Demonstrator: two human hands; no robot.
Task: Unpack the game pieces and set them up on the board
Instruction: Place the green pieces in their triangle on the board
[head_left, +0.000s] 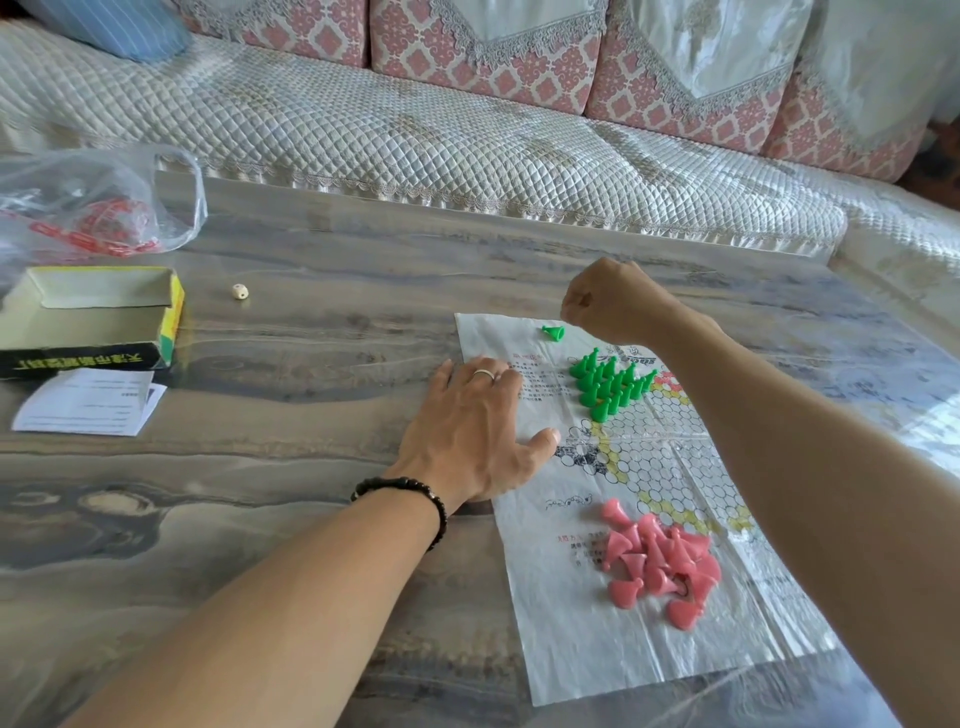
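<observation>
Green pieces (608, 382) stand upright in a tight cluster on the far part of the paper board (582, 613), one more green piece (554, 332) lies tipped just beyond them, and pink pieces (660, 561) lie heaped nearer. The left hand (470, 431) presses flat on the board's left edge, fingers straight and spread. The right hand (608, 301) hangs over the tipped piece, fingers curled; whether they hold anything cannot be told. On the marbled worktop (291, 467), far left, sit an open box (93, 317), a die (239, 292), a leaflet (88, 402) and a plastic bag (98, 208), with a quilted sofa (467, 140) behind.

Marbled table (311, 322) with paper board (623, 623), open box (93, 317), die (239, 292), leaflet (88, 402), plastic bag (93, 208).
</observation>
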